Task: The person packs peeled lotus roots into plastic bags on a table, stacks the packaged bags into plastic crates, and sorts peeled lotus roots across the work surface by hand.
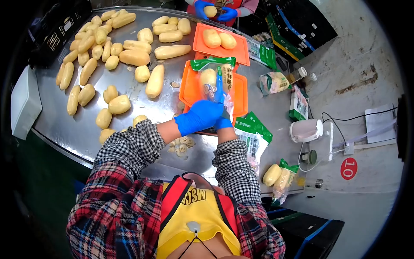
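A clear plastic bag (227, 82) with a green end and printed lettering lies over an orange tray (186, 86), with a pale lotus root piece (208, 77) inside. My left hand (199, 116), in a blue glove, is closed at the bag's near end. Close beside it is my gloved right hand (223, 123), mostly hidden behind the left, so its fingers cannot be made out. A blue strip, perhaps a gloved finger, runs up along the bag. Below my left hand, several lotus root slices (181, 146) lie on the metal table (164, 162).
Many lotus roots (137, 57) spread over the left side. Another orange tray (241, 54) bears two pieces. Flat green-and-white bags (254, 138) lie right of my hands, and a filled bag (284, 181) near the right edge. Across the table, a person's blue-gloved hands (227, 14) hold a root.
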Demonstrator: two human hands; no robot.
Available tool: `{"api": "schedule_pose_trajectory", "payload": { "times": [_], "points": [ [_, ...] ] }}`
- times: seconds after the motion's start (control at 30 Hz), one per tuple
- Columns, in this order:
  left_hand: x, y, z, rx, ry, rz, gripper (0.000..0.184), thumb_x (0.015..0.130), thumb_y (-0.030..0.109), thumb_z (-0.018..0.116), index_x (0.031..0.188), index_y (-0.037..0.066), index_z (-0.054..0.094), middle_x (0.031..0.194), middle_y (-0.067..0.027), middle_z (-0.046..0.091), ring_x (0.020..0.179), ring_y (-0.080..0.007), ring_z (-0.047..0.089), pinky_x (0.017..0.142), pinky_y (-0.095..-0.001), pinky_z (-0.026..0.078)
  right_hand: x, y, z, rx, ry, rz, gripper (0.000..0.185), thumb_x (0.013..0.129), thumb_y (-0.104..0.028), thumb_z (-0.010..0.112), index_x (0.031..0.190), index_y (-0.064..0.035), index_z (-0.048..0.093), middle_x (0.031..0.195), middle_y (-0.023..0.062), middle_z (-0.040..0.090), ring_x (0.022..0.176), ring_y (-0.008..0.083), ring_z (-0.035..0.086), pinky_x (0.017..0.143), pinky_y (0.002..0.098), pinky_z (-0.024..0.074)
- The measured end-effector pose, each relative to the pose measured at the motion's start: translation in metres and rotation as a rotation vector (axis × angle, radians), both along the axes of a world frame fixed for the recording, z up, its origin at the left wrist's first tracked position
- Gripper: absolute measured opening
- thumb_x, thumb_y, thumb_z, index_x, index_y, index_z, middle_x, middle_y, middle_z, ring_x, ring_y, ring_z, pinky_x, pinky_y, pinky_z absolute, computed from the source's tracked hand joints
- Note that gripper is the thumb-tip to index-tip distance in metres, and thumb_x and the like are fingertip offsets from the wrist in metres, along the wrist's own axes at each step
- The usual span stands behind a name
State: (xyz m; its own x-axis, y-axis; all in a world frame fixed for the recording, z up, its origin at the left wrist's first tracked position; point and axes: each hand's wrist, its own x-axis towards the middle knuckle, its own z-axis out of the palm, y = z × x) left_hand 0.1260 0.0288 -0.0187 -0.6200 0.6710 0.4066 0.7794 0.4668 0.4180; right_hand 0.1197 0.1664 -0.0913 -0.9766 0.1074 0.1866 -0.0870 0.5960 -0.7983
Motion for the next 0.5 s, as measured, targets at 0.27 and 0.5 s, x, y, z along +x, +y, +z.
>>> {"api": "schedule_pose_trajectory", "payload": {
  "times": [0.27, 0.5],
  "points": [
    [0.011, -0.024, -0.001, 0.106, -0.055, 0.179, 0.071, 0.080, 0.020, 0.062, 0.143, 0.013, 0.031, 0.065, -0.0111, 0.060, 0.056, -0.0307, 0.060, 0.049, -0.0401, 0.047, -0.003, -0.017, -0.002, -0.006, -0.041, -0.003, 0.046, 0.085, -0.016, 0.058, 0.128, -0.0065, 0.046, 0.115, 0.0140, 0.057, 0.108, 0.0274, 0.053, 0.092, 0.0372, 0.0409],
    [0.020, -0.038, -0.015, -0.132, -0.489, 0.450, 0.087, 0.079, 0.015, 0.058, 0.148, 0.008, 0.004, 0.073, -0.0216, 0.062, 0.058, -0.0356, 0.061, 0.050, -0.0457, 0.047, -0.021, -0.024, -0.007, 0.018, -0.011, 0.004, 0.042, 0.084, -0.014, 0.059, 0.124, -0.0059, 0.050, 0.112, 0.0146, 0.058, 0.106, 0.0287, 0.054, 0.090, 0.0373, 0.0421]
  ]
}}
